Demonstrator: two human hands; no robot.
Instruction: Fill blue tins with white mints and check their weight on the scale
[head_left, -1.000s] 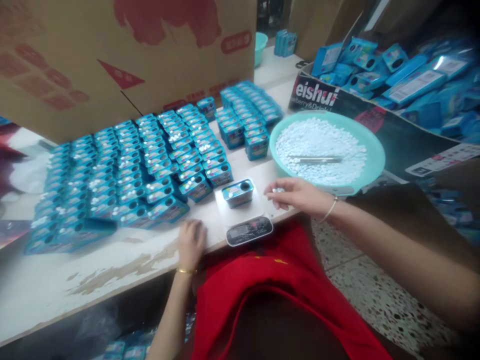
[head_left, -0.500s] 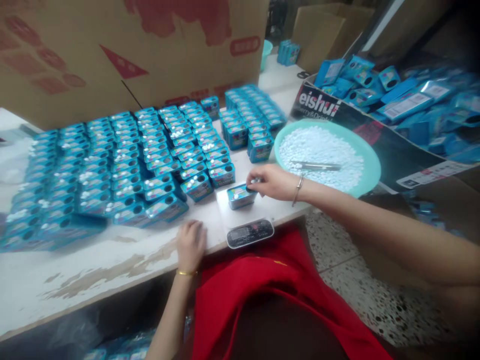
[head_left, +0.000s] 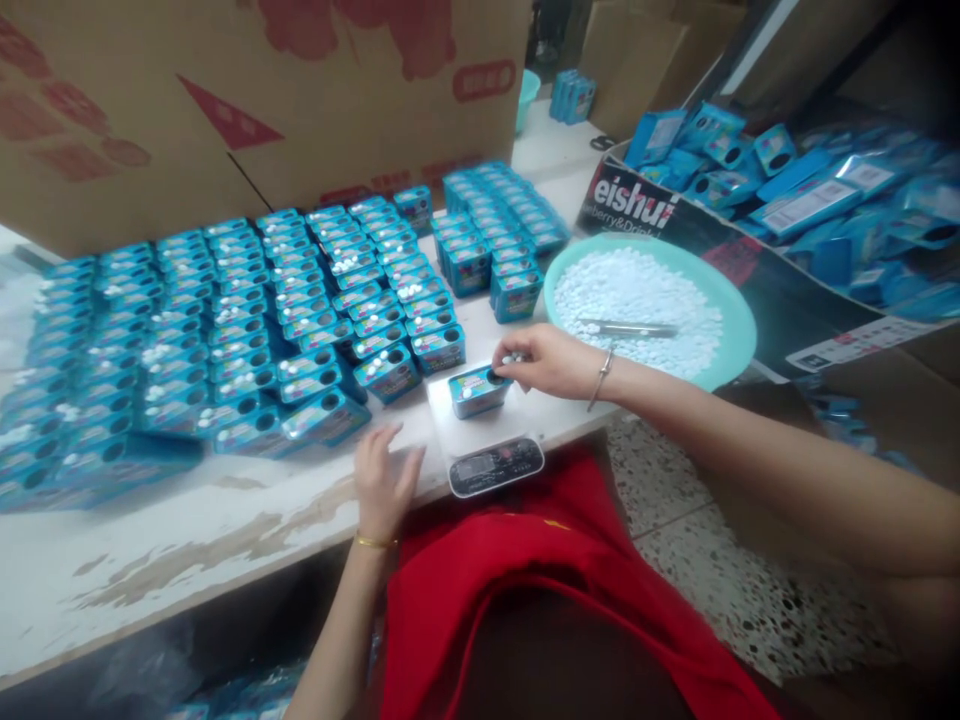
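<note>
A small blue box (head_left: 478,392) with a dark round hole and a white tablet on top sits on the white plate of a digital scale (head_left: 496,466). Over the box's right end, my right hand (head_left: 544,360) is closed, with several white tablets at its curled fingers. My left hand (head_left: 384,482) rests at the table's front edge, left of the scale, its thumb and fingers apart and nothing in it. Right of the scale, a mint-green bowl (head_left: 739,345) holds a heap of white tablets (head_left: 645,285), with metal tweezers (head_left: 630,329) lying on them.
Rows of blue boxes (head_left: 247,310), many topped with white tablets, stand across the table (head_left: 225,520). A large cardboard carton (head_left: 360,110) rises behind them. At the right, a printed carton (head_left: 637,205) is heaped with loose blue boxes (head_left: 817,190).
My left hand's fingers have spread apart. My right hand stays over the box on the scale. The whole view has shifted slightly.
</note>
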